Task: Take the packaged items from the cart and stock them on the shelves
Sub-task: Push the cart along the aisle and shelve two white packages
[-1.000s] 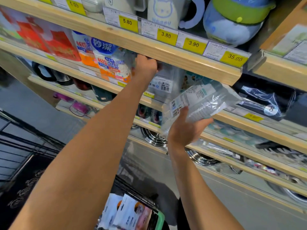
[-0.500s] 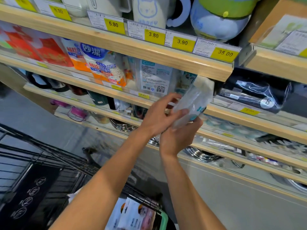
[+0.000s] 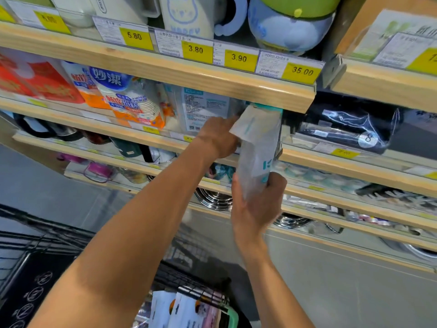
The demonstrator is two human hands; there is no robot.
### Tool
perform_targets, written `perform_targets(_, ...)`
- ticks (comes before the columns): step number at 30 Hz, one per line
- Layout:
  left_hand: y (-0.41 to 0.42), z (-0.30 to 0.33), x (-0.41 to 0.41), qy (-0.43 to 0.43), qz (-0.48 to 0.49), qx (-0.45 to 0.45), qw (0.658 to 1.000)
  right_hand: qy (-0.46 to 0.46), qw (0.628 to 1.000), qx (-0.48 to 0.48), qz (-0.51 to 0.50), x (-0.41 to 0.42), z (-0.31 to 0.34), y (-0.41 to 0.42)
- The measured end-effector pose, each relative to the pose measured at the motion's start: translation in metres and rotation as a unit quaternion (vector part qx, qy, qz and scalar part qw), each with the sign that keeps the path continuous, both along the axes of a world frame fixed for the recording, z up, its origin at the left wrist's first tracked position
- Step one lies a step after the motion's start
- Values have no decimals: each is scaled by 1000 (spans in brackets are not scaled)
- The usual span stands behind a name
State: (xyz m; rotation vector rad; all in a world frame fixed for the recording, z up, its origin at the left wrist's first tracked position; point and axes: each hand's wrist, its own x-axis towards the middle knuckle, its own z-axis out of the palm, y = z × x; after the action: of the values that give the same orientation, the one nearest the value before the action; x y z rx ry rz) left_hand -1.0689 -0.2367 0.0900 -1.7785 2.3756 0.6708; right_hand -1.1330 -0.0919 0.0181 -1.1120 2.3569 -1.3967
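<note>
A clear plastic package with teal print (image 3: 256,150) stands upright at the front of the second wooden shelf (image 3: 151,138), its top under the shelf above. My right hand (image 3: 257,209) grips its lower end from below. My left hand (image 3: 218,136) is at its upper left side, fingers reaching into the shelf beside a similar package with a white label (image 3: 203,110); whether it holds anything is hidden. The black wire cart (image 3: 189,280) is below, with more packaged items (image 3: 186,311) in it.
Orange and blue paper-cup packs (image 3: 127,100) and red packs (image 3: 40,84) fill the shelf to the left. A black bagged item (image 3: 343,129) lies to the right. Jugs and a green-lidded pot (image 3: 290,22) stand above the yellow price tags. Steel bowls (image 3: 212,200) sit lower down.
Both hands rose with the clear package. It turned upright and its top now reaches into the second shelf. My left hand shifted from the package's middle to its upper left.
</note>
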Motion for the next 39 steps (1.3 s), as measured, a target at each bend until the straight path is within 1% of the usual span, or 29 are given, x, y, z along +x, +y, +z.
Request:
perform_targets(1,-1,-9,3,-20,-14,-21,999,12,1000,-6,5,-3,-3,-1)
perform_targets(2,-4,-18,8,-9,-26,-56,998,24,999,-16,14,-4,-7,-3)
perform_targets(3,-8,-22,13,-20,-40,-85,995,32,999,-26,24,-5,-8,-7)
perform_targets(4,-8,-23,16,-18,-38,-81,996,35,998,-33,27,-4,-10,-13)
perform_targets(5,-7,-21,18,-49,-46,-75,995,41,998,-38,28,-2,-10,-20)
perform_targets(6,-7,-20,20,-50,-59,-76,994,53,997,-41,27,0,-10,-28)
perform_targets(7,-5,-16,23,-13,-70,-78,994,67,996,-45,28,3,-11,-36)
perform_targets(8,-3,-18,28,66,-66,-69,993,80,995,-50,33,7,-12,-44)
perform_targets(9,-1,-21,33,178,-36,-37,983,85,994,-53,39,12,-13,-50)
perform_targets(10,2,-23,39,293,7,-1,956,84,994,-54,44,17,-14,-56)
perform_targets(11,7,-29,44,394,55,12,918,79,994,-55,46,22,-14,-60)
perform_targets(12,13,-33,46,455,85,14,886,73,995,-58,44,26,-14,-64)
perform_targets(13,21,-34,44,488,94,21,868,66,995,-61,41,29,-14,-67)
perform_targets(15,32,-34,34,491,97,-1,866,53,996,-63,34,34,-13,-73)
perform_targets(16,31,-36,29,495,115,-26,861,47,996,-65,38,34,-12,-74)
perform_targets(19,21,-41,23,538,178,-59,822,32,988,-85,122,26,-15,-66)
perform_targets(21,17,-44,22,569,191,-25,800,24,985,-83,147,10,-19,-56)
perform_targets(23,16,-45,16,602,189,27,776,-12,990,-74,117,-9,-25,-49)
perform_targets(24,13,-45,14,609,190,40,769,-27,991,-74,109,-16,-28,-46)
perform_targets(26,5,-44,13,618,194,43,761,-21,992,-59,111,-27,-37,-42)
perform_targets(30,-13,-43,19,611,201,49,765,-22,994,-16,108,-41,-48,-48)
perform_targets(32,-22,-40,20,605,227,53,761,-39,992,-35,112,-45,-49,-55)
perform_targets(34,-31,-37,20,603,224,50,764,-59,990,-61,117,-45,-44,-60)
perform_targets(35,-35,-36,20,598,218,50,769,-51,989,-70,122,-45,-41,-63)
perform_targets(37,-40,-34,18,589,208,51,780,-5,988,-79,131,-48,-34,-69)
perform_targets(39,-42,-31,17,571,189,29,798,23,988,-86,125,-53,-28,-76)
